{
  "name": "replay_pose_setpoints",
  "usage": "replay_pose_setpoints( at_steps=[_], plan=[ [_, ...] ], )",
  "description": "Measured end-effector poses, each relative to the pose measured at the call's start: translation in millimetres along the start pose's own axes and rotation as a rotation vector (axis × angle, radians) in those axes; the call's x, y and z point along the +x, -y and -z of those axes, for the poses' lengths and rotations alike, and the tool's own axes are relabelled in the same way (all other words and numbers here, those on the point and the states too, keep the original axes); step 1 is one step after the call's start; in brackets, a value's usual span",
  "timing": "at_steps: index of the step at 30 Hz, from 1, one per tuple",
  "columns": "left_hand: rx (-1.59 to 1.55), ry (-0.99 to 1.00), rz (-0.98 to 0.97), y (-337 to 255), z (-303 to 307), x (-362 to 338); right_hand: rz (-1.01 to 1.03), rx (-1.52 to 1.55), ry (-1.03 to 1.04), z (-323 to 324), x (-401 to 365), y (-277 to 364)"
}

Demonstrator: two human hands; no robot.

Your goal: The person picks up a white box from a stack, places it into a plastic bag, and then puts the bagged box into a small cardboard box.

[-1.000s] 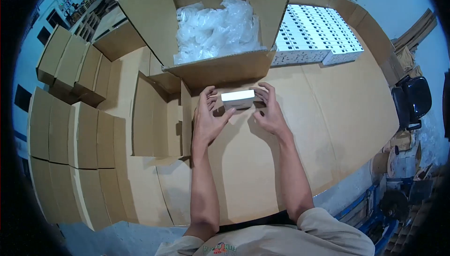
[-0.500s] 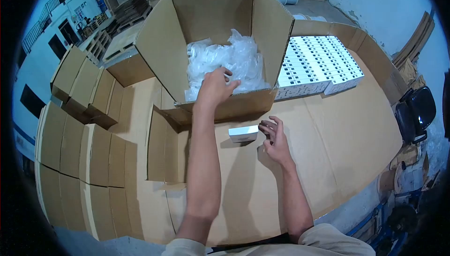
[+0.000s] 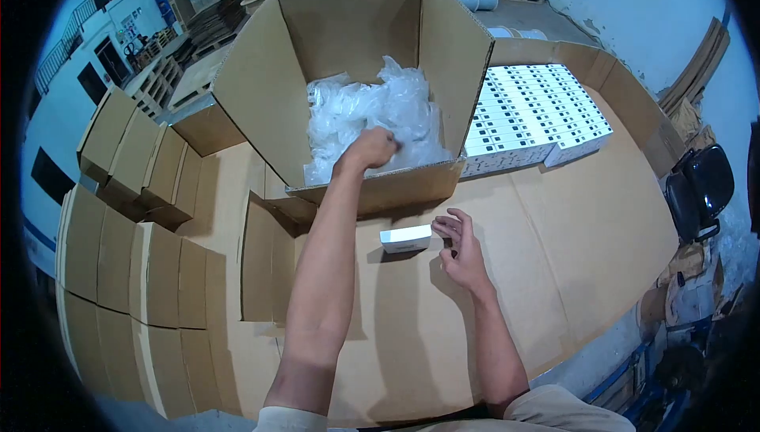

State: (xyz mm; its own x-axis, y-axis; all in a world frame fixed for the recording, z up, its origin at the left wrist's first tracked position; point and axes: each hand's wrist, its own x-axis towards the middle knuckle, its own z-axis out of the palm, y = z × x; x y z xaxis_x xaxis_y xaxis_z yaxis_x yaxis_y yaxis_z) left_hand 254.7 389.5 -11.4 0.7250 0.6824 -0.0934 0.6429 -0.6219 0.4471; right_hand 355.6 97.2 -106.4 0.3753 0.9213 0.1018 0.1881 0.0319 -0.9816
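Observation:
My left hand reaches over the front wall of a large open cardboard box, its fingers closed at the clear plastic bags heaped inside. The fingertips are partly hidden against the plastic. A small white box lies on the cardboard-covered table in front of the large box. At this box's right end is my right hand, thumb and fingers apart and slightly bent, fingertips right beside the box.
Rows of white boxes with dark squares stand right of the large box. Several brown cartons are stacked at the left, and an open carton stands by my left forearm. A black chair is beyond the table's right edge.
My left hand has lowered into the plastic bags, and its fingers have closed from a spread pose. My right hand stays beside the small white box. The view has shifted slightly.

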Motion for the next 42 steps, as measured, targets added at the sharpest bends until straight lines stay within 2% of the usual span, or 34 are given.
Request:
replay_pose_setpoints(
  at_steps=[2,6,8,10,12,18,21,24,27,30,33,40,42],
  plan=[
    [-0.095,-0.175,0.088,-2.9,3.3,1.3,0.001,-0.003,-0.001,-0.5,-0.7,1.6],
    [-0.530,-0.218,0.224,-17.3,16.1,-9.9,0.012,0.000,0.001,-0.2,-0.7,-0.2],
    [-0.641,-0.344,0.159,4.4,-4.6,11.2,0.038,-0.028,0.000,-0.5,-0.4,-2.5],
    [-0.664,-0.359,0.115,-3.1,-0.2,5.0,0.041,-0.037,-0.001,0.4,-1.1,-2.1],
    [-0.595,-0.267,0.093,-13.0,13.1,-12.2,0.026,-0.022,0.000,0.0,-1.1,0.6],
    [-0.435,-0.339,-0.109,11.1,8.2,4.2,0.038,-0.035,0.002,-0.1,-1.1,2.2],
    [-0.563,-0.478,-0.084,-2.4,12.9,-7.6,0.047,-0.043,-0.001,0.0,-1.1,3.0],
    [-0.695,-0.505,0.102,-14.3,22.3,-9.8,0.051,-0.066,-0.002,-0.1,-1.4,4.5],
    [-0.726,-0.555,0.012,5.4,12.4,4.9,0.043,-0.043,-0.006,-0.9,-1.6,3.7],
    [-0.806,-0.705,-0.200,11.6,1.1,16.7,0.048,-0.036,-0.011,-1.5,-1.2,-0.7],
    [-0.801,-0.322,-0.026,-24.3,32.6,-28.4,0.041,-0.041,-0.012,-1.3,-1.9,1.3],
    [-0.941,-0.225,-0.141,-31.6,41.5,-42.6,0.037,-0.011,-0.012,-1.0,-2.7,-0.7],
    [-1.009,-0.287,-0.140,-20.8,41.2,-32.1,0.055,0.010,-0.008,-1.4,-1.1,-2.5]
  ],
)
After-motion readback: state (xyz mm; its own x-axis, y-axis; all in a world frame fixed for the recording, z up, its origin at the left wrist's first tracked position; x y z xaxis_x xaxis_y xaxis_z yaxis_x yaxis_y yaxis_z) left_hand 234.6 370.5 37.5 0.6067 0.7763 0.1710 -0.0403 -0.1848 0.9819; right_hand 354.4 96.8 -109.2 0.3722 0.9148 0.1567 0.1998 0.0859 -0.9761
